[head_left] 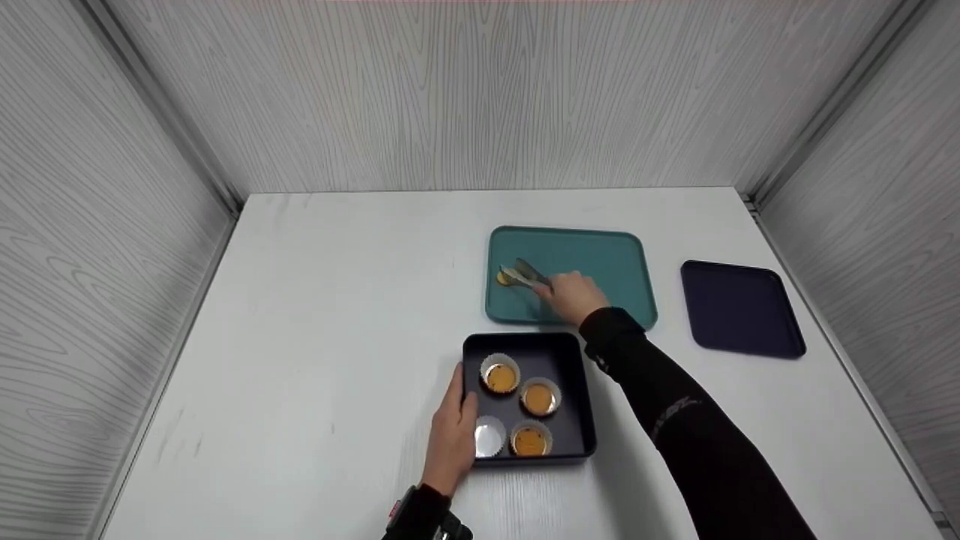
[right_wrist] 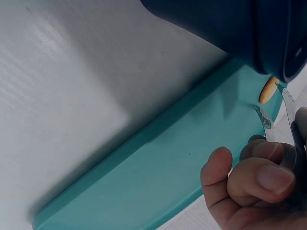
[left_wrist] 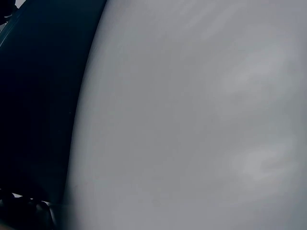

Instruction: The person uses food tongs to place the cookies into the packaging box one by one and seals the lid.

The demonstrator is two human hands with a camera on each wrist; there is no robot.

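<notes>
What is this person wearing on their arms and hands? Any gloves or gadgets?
No gloves: both the left hand and the right hand are bare. The right arm wears a snug black long sleeve with a faint grey marking on the forearm. The left wrist shows a black cuff with a small red spot at its edge and a dark device beside it, too small to identify.

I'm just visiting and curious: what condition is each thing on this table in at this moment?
Dark square pan: holds four paper cups, left hand on its edge.
Three cups: filled with orange.
Fourth cup: empty.
Tongs: gripped by right hand, tips at an orange piece.
Teal tray: carries that piece.
Dark flat tray: bare.
</notes>
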